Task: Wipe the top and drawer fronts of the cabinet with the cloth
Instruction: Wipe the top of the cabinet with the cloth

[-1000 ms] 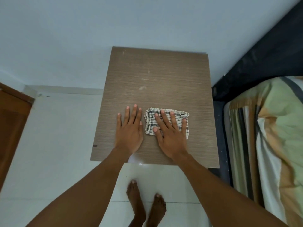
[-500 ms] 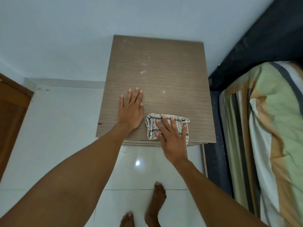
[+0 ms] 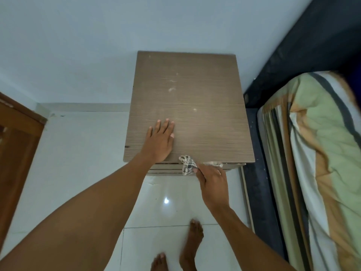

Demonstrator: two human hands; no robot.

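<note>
A brown wood-grain cabinet (image 3: 195,94) stands against the wall, seen from above, with pale smudges on its top. The drawer fronts (image 3: 166,169) show only as thin stacked edges below the front lip. My left hand (image 3: 160,141) lies flat and spread on the near left part of the top. My right hand (image 3: 213,180) is below the front edge, pressing the checked cloth (image 3: 187,166) against the upper drawer front. The cloth drapes over the front edge, and part of it is hidden under my fingers.
A bed with a striped green, orange and white cover (image 3: 322,153) and a dark frame (image 3: 259,182) sits close on the right. A wooden door (image 3: 17,145) is at the left. The floor is glossy white tile (image 3: 166,202), with my bare feet (image 3: 191,245) on it.
My right hand has dragged the cloth off the near part of the top, over the front edge and onto the drawer front. The view has pulled back. My left hand stays on the top.
</note>
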